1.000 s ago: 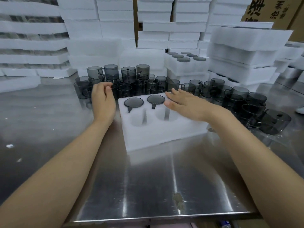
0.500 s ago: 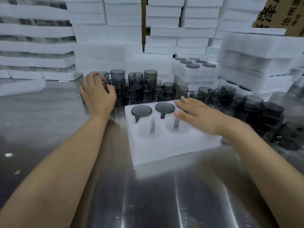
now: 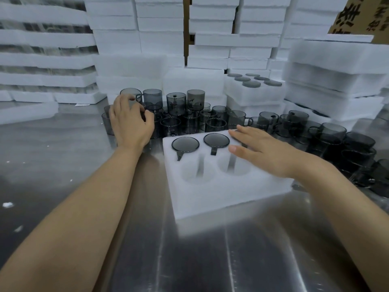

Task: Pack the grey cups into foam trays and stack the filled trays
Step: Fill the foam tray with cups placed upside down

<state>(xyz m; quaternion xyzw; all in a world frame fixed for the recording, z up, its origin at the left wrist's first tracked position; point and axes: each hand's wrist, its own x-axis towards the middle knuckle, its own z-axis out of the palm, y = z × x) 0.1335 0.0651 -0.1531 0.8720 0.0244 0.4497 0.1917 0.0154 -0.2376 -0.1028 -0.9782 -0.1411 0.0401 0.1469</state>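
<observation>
A white foam tray (image 3: pixel 221 194) lies on the steel table in front of me. Two grey cups (image 3: pixel 185 144) (image 3: pixel 216 140) sit in its far pockets, and two near pockets (image 3: pixel 195 172) are empty. My right hand (image 3: pixel 263 150) rests flat on the tray's right part with fingers spread, hiding the pockets there. My left hand (image 3: pixel 130 121) is at the left end of a crowd of loose grey cups (image 3: pixel 189 119). Its fingertips touch the front of a raised cup (image 3: pixel 128 92), and the thumb stays apart below it.
More loose cups (image 3: pixel 332 133) spread along the table to the right. A filled tray (image 3: pixel 252 89) sits on a foam stack behind them. Tall stacks of foam trays (image 3: pixel 160 39) wall the back and right (image 3: pixel 336 81). A cardboard box (image 3: pixel 362 15) stands top right.
My left hand has moved away from me, from the near cups up to the raised cup at the back left. My right hand has stayed on the tray.
</observation>
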